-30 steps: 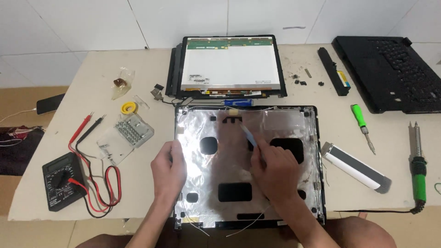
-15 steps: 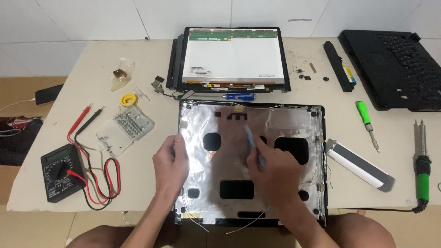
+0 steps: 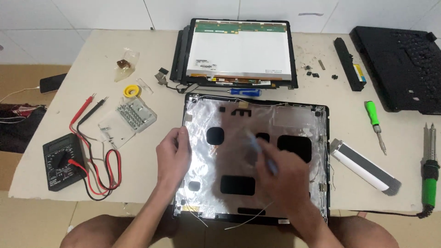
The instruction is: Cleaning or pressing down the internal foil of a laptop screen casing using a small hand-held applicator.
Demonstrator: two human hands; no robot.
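laptop lid (image 3: 294, 119) foil-lined, black cutouts; left hand (image 3: 173, 154) fingers gripping edge; right hand (image 3: 287, 181) pinching blurred tool (image 3: 259, 149).

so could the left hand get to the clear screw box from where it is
Probably yes. The left hand rests on the left edge of the foil-lined lid, and the clear screw box lies just up and to its left with only bare table between.

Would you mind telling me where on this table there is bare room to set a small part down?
The table is bare at its far-left corner, beyond the small plastic bag, and between the green screwdriver and soldering iron. It is crowded around the multimeter, screw box and foil-lined lid.
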